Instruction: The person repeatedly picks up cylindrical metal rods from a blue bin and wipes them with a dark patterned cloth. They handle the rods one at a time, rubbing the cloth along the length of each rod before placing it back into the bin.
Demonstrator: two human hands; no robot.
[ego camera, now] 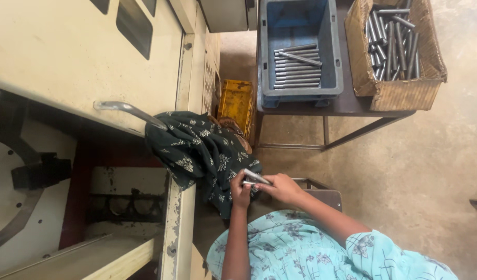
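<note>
Rod (255, 178) half-hidden between hands (241, 193)

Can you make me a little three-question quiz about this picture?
1. True or false: both hands, the left hand and the right hand, are on one metal rod.
2. Which container holds rods laid in a neat row?
A. the blue crate
B. the cardboard box
C. the yellow crate
3. Fill in: a dark flowered cloth hangs over the machine's metal ____.

Key:
1. True.
2. A; in the cardboard box the rods lie jumbled.
3. Handle.
</note>
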